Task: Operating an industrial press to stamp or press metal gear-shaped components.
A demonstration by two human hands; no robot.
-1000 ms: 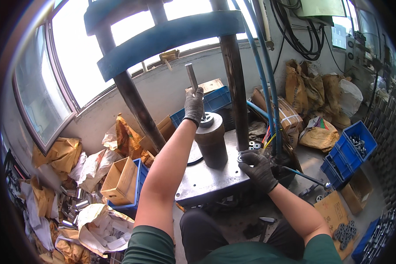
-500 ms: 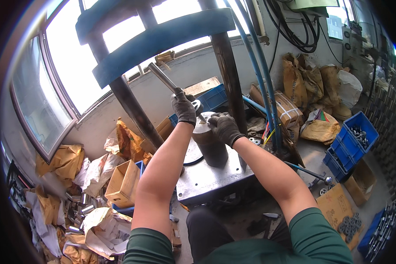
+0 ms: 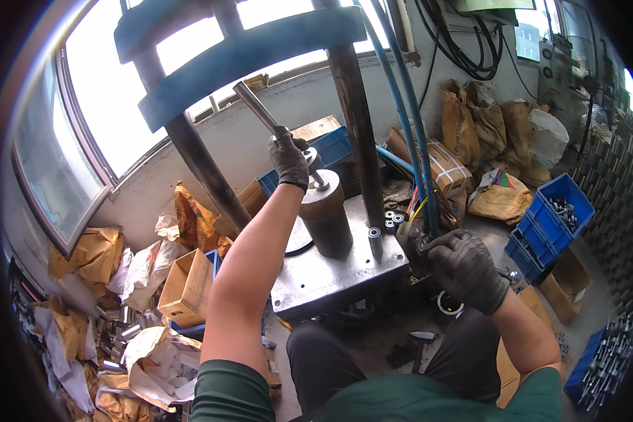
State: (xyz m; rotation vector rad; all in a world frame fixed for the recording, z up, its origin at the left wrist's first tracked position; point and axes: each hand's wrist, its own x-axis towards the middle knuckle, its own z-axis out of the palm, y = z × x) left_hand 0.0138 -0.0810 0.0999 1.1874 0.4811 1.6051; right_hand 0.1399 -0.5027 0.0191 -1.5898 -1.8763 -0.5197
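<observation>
My left hand (image 3: 288, 160), in a dark glove, is closed around the lower end of a shiny steel rod (image 3: 255, 105) that slants up to the left. A round metal piece with holes (image 3: 310, 156) shows beside its fingers. Just below stands a thick dark cylinder (image 3: 327, 221) on the steel plate (image 3: 299, 285) of a press, with a small metal pin (image 3: 319, 181) tilted on its top. My right hand (image 3: 468, 271), gloved too, has curled fingers and covers most of a lever; only the ball knob (image 3: 513, 277) shows beyond it. What its fingers hold is hidden.
The press's blue crossbeam (image 3: 253, 63) and dark columns (image 3: 359, 119) rise around the plate. Small bushings (image 3: 375, 243) stand at its right edge. Blue bins (image 3: 555, 218) of metal parts lie right; a wooden box (image 3: 188, 290) and paper sacks lie left. A hammer (image 3: 422, 337) lies below.
My right hand has left the cylinder's top and moved right and down to the lever. The pin now shows on the cylinder. My left hand still holds the rod; the view has shifted slightly.
</observation>
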